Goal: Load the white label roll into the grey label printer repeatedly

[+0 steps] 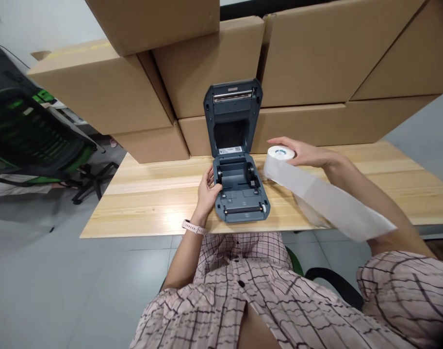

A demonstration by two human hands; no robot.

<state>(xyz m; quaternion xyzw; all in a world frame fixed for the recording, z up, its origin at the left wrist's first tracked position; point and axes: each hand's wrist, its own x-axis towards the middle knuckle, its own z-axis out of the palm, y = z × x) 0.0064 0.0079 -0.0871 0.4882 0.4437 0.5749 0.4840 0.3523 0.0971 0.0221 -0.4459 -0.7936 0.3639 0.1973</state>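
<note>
A dark grey label printer [239, 194] sits near the front edge of the wooden table, its lid raised and leaning back. The roll bay inside holds no roll, and its two black roll holders show at the sides. My left hand [208, 191] grips the printer's left side, thumb over the rim. To the right of the printer, my right hand [304, 152] is closed around a white label roll [280, 154], standing with its core facing up. A long loose strip of labels [330, 201] trails from the roll toward the lower right, passing in front of my right forearm.
Stacked cardboard boxes [308, 58] line the back of the wooden table [152, 203], close behind the printer lid. A black and green office chair [35, 140] stands on the floor at the left. The table's front edge lies just before my body.
</note>
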